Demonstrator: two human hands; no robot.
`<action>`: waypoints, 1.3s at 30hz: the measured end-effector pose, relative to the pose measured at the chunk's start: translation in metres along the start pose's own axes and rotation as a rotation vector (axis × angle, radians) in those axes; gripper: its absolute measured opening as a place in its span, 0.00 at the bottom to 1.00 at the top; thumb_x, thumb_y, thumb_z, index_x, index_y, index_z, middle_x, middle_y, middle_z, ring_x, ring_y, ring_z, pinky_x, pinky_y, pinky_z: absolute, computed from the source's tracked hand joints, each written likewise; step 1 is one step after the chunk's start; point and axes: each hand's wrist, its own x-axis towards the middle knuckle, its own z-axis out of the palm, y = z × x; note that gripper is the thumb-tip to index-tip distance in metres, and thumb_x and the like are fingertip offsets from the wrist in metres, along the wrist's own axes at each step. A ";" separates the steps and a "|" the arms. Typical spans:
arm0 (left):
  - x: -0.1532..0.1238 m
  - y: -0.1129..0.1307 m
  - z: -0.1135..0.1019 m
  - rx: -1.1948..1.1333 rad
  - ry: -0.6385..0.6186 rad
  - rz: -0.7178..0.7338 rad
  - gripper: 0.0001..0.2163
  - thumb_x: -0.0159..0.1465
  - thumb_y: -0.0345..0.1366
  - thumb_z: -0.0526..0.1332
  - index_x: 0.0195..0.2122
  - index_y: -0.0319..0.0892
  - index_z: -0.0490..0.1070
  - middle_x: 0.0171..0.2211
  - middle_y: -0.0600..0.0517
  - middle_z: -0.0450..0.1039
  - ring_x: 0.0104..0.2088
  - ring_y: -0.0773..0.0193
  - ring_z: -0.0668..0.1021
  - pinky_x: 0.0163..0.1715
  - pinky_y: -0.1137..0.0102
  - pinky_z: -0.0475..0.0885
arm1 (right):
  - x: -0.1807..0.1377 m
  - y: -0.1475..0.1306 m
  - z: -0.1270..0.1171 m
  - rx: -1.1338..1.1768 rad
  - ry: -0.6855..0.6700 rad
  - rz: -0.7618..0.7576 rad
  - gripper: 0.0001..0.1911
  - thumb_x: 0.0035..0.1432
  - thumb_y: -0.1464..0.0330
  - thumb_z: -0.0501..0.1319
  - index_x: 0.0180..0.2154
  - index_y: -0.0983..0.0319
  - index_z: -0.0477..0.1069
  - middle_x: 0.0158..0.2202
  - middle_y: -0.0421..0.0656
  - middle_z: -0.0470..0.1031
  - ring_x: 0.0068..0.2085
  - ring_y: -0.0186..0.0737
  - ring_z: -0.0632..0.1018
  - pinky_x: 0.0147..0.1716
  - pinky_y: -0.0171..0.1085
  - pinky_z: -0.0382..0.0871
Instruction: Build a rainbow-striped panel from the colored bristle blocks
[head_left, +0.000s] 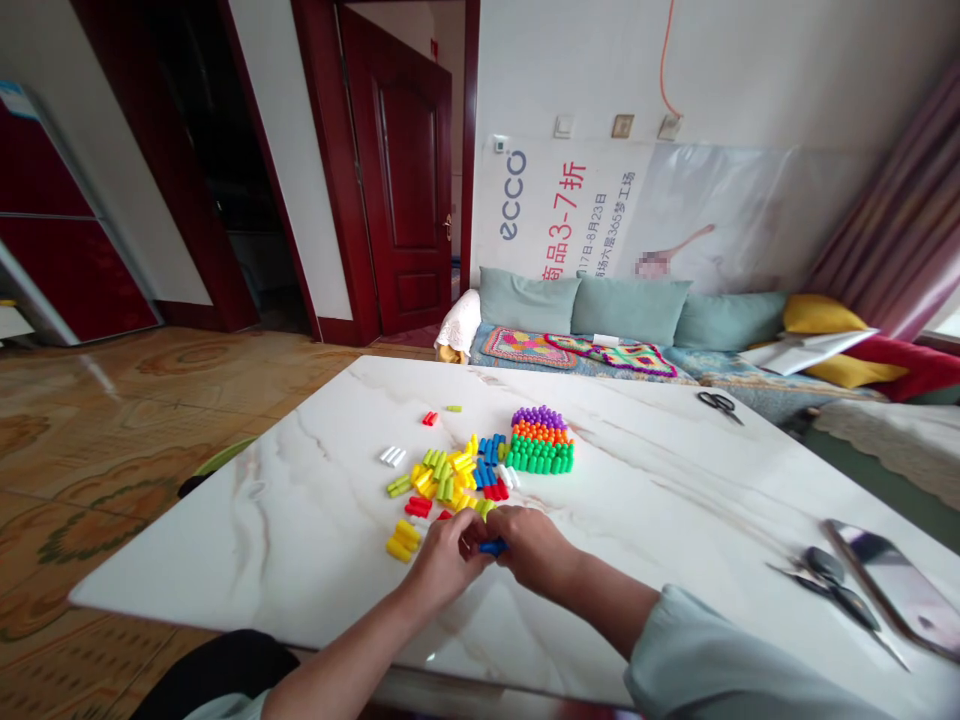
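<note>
Near the front of the white marbled table (315, 560), my left hand (452, 548) and my right hand (536, 545) meet with fingertips pinched together. Between them shows a blue plastic peg piece (493, 547), gripped from both sides; the fingers cover much of it. Just beyond my hands lies a loose pile of yellow pegs (426, 482), lime pegs (444, 484), blue pegs (487, 475), red pegs (495, 491) and white pegs (510, 477). Right of the pile stands an upright block of green pegs (540, 458), orange pegs (536, 433) and purple pegs (538, 416) in rows.
Black-handled scissors (720, 404) lie at the table's far right. A phone (900, 590) and a dark-handled tool (847, 600) rest at the near right. Beyond the table is a sofa with pale green cushions (634, 305); a dark red door (409, 190) stands behind.
</note>
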 end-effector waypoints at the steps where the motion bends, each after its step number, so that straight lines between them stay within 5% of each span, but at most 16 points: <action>1: 0.000 0.001 0.001 -0.004 -0.005 0.007 0.06 0.52 0.29 0.64 0.31 0.41 0.69 0.27 0.54 0.74 0.26 0.66 0.75 0.26 0.74 0.70 | 0.001 0.003 -0.001 -0.013 -0.002 0.004 0.13 0.47 0.76 0.62 0.36 0.58 0.75 0.37 0.42 0.78 0.38 0.41 0.77 0.33 0.32 0.61; 4: -0.001 0.006 0.003 0.009 -0.009 0.083 0.08 0.56 0.30 0.62 0.38 0.42 0.72 0.35 0.50 0.77 0.35 0.62 0.78 0.33 0.71 0.74 | 0.004 0.026 -0.006 -0.010 0.037 0.021 0.12 0.44 0.76 0.64 0.33 0.59 0.75 0.36 0.42 0.77 0.37 0.39 0.76 0.32 0.32 0.60; 7: -0.003 0.008 0.004 0.112 -0.041 0.198 0.15 0.60 0.32 0.61 0.48 0.45 0.71 0.50 0.47 0.73 0.51 0.57 0.74 0.50 0.63 0.71 | 0.009 0.065 -0.013 0.029 0.173 0.131 0.08 0.43 0.73 0.66 0.31 0.60 0.75 0.35 0.42 0.76 0.37 0.38 0.74 0.33 0.32 0.61; 13: -0.009 0.003 0.009 0.436 -0.388 0.392 0.22 0.63 0.47 0.61 0.58 0.50 0.66 0.66 0.47 0.54 0.65 0.46 0.58 0.62 0.46 0.54 | 0.012 0.123 -0.002 0.156 0.389 0.461 0.08 0.48 0.72 0.62 0.34 0.62 0.74 0.27 0.40 0.75 0.29 0.35 0.73 0.30 0.32 0.62; 26: -0.011 0.016 0.014 0.544 -0.415 0.299 0.21 0.60 0.38 0.64 0.55 0.48 0.68 0.65 0.45 0.57 0.65 0.46 0.57 0.62 0.44 0.52 | 0.044 0.104 0.028 0.041 0.375 0.429 0.09 0.55 0.71 0.58 0.38 0.63 0.74 0.38 0.47 0.75 0.38 0.40 0.76 0.36 0.34 0.64; 32: -0.020 0.015 0.022 0.603 -0.375 0.206 0.21 0.58 0.33 0.64 0.54 0.46 0.68 0.66 0.45 0.55 0.65 0.46 0.57 0.61 0.49 0.58 | 0.048 0.091 0.033 0.112 0.242 0.127 0.18 0.56 0.73 0.57 0.49 0.59 0.72 0.45 0.45 0.73 0.44 0.39 0.75 0.42 0.34 0.64; 39: -0.019 0.021 0.016 0.619 -0.413 0.162 0.24 0.57 0.34 0.65 0.56 0.46 0.66 0.67 0.45 0.53 0.65 0.45 0.57 0.61 0.49 0.59 | 0.048 0.105 0.027 0.119 0.358 0.318 0.16 0.53 0.75 0.58 0.46 0.66 0.70 0.42 0.50 0.74 0.44 0.43 0.74 0.44 0.37 0.65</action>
